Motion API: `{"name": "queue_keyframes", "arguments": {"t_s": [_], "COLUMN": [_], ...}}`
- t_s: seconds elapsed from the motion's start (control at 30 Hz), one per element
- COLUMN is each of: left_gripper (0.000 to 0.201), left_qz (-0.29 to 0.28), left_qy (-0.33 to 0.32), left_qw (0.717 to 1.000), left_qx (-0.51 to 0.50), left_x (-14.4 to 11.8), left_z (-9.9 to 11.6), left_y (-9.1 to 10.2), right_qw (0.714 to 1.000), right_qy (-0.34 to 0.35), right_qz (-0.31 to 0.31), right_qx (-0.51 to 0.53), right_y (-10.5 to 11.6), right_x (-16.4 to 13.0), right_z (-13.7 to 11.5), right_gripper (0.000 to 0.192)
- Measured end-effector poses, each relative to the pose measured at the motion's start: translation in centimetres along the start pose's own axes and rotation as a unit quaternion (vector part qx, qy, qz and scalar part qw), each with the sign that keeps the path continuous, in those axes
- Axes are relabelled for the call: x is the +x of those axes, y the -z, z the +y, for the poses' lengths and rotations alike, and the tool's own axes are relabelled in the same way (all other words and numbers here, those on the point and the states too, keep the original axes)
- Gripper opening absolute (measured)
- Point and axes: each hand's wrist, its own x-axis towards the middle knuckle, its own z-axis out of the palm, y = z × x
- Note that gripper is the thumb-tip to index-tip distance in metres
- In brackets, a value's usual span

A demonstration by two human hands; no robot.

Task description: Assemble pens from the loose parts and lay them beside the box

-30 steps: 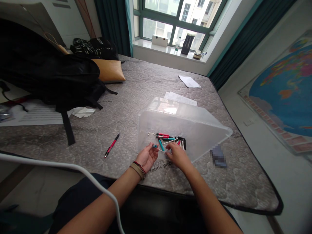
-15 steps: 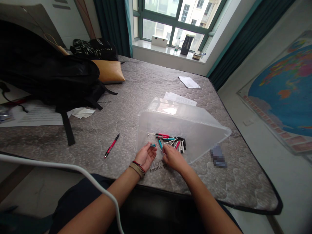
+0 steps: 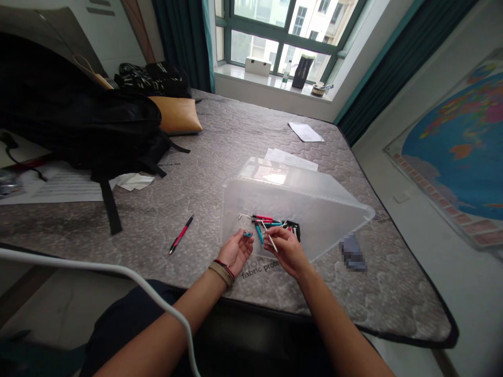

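A white pen refill point(image 3: 272, 242) is pinched in my right hand point(image 3: 290, 252), slanting down toward me. My left hand point(image 3: 237, 255), palm up with a bracelet and band on the wrist, closes its thumb and fingers on a short teal pen part point(image 3: 247, 234). Both hands are at the front opening of a clear plastic box point(image 3: 330, 209) lying on its side. Inside it, just beyond my fingers, are several pen parts: a pink barrel point(image 3: 262, 218), a teal barrel point(image 3: 259, 233) and black pieces point(image 3: 295, 230). My right hand hides part of this pile.
On the grey mattress point(image 3: 212, 173), a red and black pen point(image 3: 181, 234) lies to the left. A black backpack point(image 3: 98, 115) and a tan cushion point(image 3: 179, 115) are at the far left. Papers point(image 3: 305, 132) lie behind the box. A white cable point(image 3: 118, 269) crosses the lower left.
My right hand has lifted from the pile, shifted slightly right and turned, now showing the white refill between its fingers. My left hand stays put with the teal part.
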Motion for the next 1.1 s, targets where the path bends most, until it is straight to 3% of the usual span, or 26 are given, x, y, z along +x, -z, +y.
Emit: {"name": "queue_keyframes", "arguments": {"t_s": [0.1,0.2,0.4,0.5,0.7,0.83,0.97,1.1], "left_gripper": [0.011,0.01,0.008,0.008,0.007,0.007,0.007,0.007], "left_qz": [-0.003,-0.003,-0.002,-0.009,-0.032,-0.034,0.001,0.022], "left_qy": [-0.004,-0.005,-0.004,0.0,-0.011,-0.009,0.003,0.003], "left_qw": [1.0,1.0,1.0,1.0,0.999,0.999,1.0,0.999], "left_qx": [-0.003,-0.008,-0.005,-0.004,0.006,0.014,0.018,0.022], "left_x": [0.1,0.0,-0.1,-0.1,0.2,0.2,-0.2,-0.5], "left_z": [0.0,0.0,-0.2,-0.5,-1.2,-1.3,-1.0,-0.5], "left_y": [0.1,0.0,-0.1,-0.1,0.3,0.4,0.0,-0.3], "right_qw": [0.997,0.978,0.897,0.868,0.831,0.844,0.85,0.822], "right_qy": [0.052,0.129,0.294,0.339,0.349,0.305,0.267,0.251], "right_qz": [-0.002,0.001,0.04,0.036,0.007,0.007,0.009,0.123], "right_qx": [-0.06,-0.164,-0.326,-0.36,-0.433,-0.44,-0.454,-0.496], "right_y": [-0.6,-1.0,-2.1,-2.5,-2.4,-1.6,0.1,2.5], "right_x": [0.0,-0.4,-2.5,-3.1,-2.4,-1.5,-0.7,0.6], "right_z": [0.5,0.4,-0.1,0.0,0.5,1.1,0.7,0.1], "right_gripper": [0.028,0.024,0.014,0.012,0.014,0.025,0.037,0.026]}}
